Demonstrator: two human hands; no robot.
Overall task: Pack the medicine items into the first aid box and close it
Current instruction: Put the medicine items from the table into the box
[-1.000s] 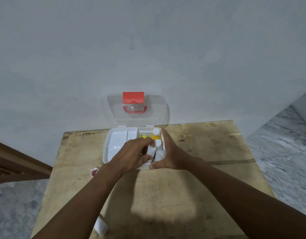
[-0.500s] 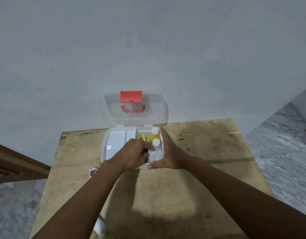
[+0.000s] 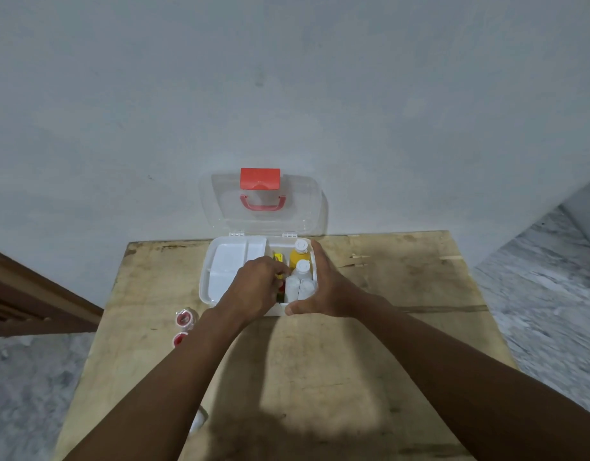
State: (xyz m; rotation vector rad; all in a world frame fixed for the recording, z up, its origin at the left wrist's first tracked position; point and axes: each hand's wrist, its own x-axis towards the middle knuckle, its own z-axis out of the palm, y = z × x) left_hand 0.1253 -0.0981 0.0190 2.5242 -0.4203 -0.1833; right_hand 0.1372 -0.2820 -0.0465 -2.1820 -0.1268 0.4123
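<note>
The white first aid box (image 3: 207, 281) lies open on the wooden table (image 3: 320, 361), its clear lid (image 3: 303, 201) with a red latch and handle leaning on the wall. Inside its right half stand a yellow bottle (image 3: 299, 254) and white bottles (image 3: 301, 279), with a small yellow item (image 3: 279, 257) beside them. My left hand (image 3: 253, 291) reaches into the box's middle, fingers curled over small items; what it grips is hidden. My right hand (image 3: 323, 284) cups the box's right wall and front corner. Two red-and-white tape rolls (image 3: 186, 318) lie left of the box.
A white object (image 3: 197, 421) lies on the table near my left forearm, mostly hidden. The grey wall stands directly behind the box. A brown wooden frame (image 3: 37, 304) runs at the left, and marbled floor surrounds the table.
My left hand has slid a little left and deeper into the box's middle, uncovering the white bottles. My right hand has stayed on the box's right side.
</note>
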